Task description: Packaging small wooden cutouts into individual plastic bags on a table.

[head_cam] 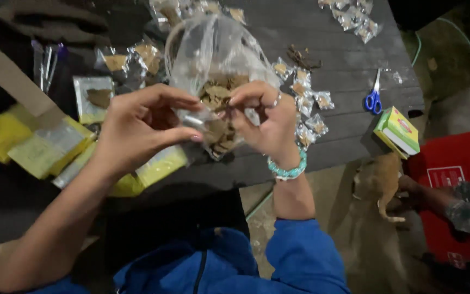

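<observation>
A large clear plastic bag (pixel 213 49) with brown dried pieces inside hangs between my two hands over a dark plank table (pixel 333 60). My left hand (pixel 137 128) grips the bag's lower left side with thumb and fingers. My right hand (pixel 267 117), with a ring and a turquoise bead bracelet, pinches the bag's right side near the brown pieces.
Several small sealed packets (pixel 305 103) lie right of the bag, more at the far edge (pixel 354 19). Yellow packets (pixel 44 149) sit at left. Blue-handled scissors (pixel 374 98) and a green-yellow box (pixel 398 130) lie at right. Another person's hand (pixel 417 193) touches a tan animal (pixel 379 182) beside a red crate (pixel 452 163).
</observation>
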